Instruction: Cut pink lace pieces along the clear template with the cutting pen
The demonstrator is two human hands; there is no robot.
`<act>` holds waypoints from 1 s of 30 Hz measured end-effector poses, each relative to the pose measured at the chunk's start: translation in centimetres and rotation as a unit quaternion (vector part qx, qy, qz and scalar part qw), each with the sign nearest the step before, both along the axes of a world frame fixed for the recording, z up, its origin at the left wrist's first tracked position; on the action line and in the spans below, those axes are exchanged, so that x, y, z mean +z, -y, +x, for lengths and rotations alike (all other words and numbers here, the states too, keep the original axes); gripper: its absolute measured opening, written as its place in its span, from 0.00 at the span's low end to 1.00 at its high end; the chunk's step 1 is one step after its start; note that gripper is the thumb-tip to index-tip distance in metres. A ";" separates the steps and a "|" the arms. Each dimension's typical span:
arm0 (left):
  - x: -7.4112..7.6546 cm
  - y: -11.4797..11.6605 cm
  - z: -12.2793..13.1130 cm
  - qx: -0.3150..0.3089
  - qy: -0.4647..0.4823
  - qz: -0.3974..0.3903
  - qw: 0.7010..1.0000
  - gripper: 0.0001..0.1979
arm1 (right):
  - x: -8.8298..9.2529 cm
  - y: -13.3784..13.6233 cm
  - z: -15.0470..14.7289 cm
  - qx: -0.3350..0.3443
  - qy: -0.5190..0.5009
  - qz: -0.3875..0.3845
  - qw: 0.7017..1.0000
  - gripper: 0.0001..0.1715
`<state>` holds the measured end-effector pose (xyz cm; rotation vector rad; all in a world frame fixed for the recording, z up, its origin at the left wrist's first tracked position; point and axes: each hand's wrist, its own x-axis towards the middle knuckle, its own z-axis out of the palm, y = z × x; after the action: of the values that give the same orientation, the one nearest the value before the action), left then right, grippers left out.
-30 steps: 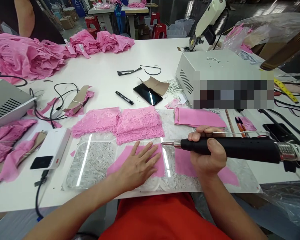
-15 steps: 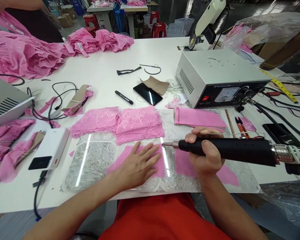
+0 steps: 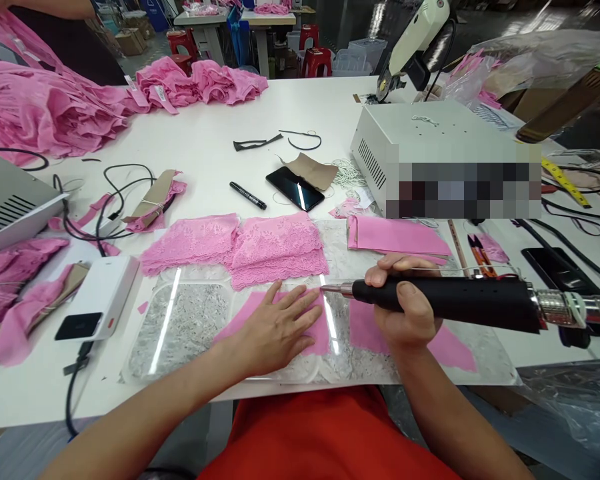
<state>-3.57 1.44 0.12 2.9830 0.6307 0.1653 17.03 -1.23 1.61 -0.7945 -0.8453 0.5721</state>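
My left hand (image 3: 275,327) lies flat with fingers spread on a small pink fabric piece (image 3: 321,339), pressing it to the board. My right hand (image 3: 407,303) is wrapped round the black handle of a corded ultrasonic cutter (image 3: 460,300). Its pointed metal tip reaches left to the upper right corner of that fabric, close to my left fingertips. Another pink fabric piece (image 3: 367,327) lies partly hidden under my right hand and the tool. Behind my left hand are stacked pink lace pieces (image 3: 280,247), and a folded pink stack (image 3: 400,235) sits behind the cutter.
A clear-topped, marbled board (image 3: 180,333) covers the table's front. A grey control box (image 3: 430,133) stands back right, its front blurred. Around lie a phone (image 3: 295,187), a marker (image 3: 248,195), a white power bank (image 3: 100,297) and cables. Pink garments (image 3: 55,110) heap at back left beside another person's arm.
My right hand and the cutter have shifted slightly left, bringing the tip to the fabric's corner. My left hand has stayed in place.
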 end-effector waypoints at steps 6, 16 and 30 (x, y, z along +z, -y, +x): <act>0.0 -0.1 0.1 -0.005 0.000 0.003 1.000 0.22 | 0.0 0.0 -0.1 -0.011 0.042 0.006 0.999 0.05; 0.3 0.0 -0.1 -0.001 -0.012 -0.017 1.000 0.22 | 0.7 0.7 0.9 -0.012 -0.016 0.003 1.000 0.07; 0.3 0.1 -0.1 0.009 -0.001 -0.029 1.000 0.18 | 0.5 1.5 1.1 0.072 -0.018 0.000 0.997 0.08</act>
<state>-3.66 1.33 0.38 2.9229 0.6504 0.1413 18.16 -2.68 2.13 -0.7244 -0.8734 0.7125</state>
